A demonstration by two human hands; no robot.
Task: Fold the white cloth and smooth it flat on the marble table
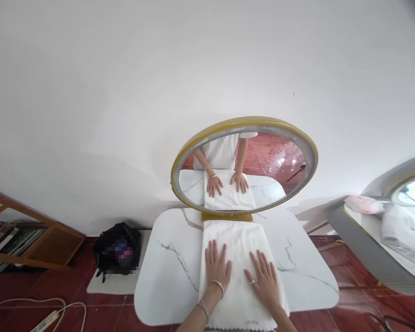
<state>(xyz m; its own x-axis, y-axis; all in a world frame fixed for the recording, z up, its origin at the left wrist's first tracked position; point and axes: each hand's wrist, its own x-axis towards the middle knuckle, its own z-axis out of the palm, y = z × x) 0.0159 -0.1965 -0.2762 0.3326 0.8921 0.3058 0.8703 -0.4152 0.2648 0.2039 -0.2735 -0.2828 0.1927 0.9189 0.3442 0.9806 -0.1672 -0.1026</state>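
A white cloth [240, 295] with scalloped edges lies spread lengthwise over the white marble-patterned table [169, 286]. My left hand [217, 267] rests flat on the cloth's left half, fingers extended, with two bracelets at the wrist. On the right half, my right hand [264, 279] also presses flat, fingers a little spread and a ring on one of them. Neither hand grips the fabric. The cloth's far end reaches the gold base [227, 216] of an oval mirror [269, 184], which reflects both hands and the cloth.
A black bag [107, 249] sits on a pale mat at left, near a wooden shelf [60, 244] of books. A white power strip [45, 321] and cord lie on the red tiled floor. At right stands another table [359, 242] with a tissue pack [363, 204] and a white bundle [403, 228].
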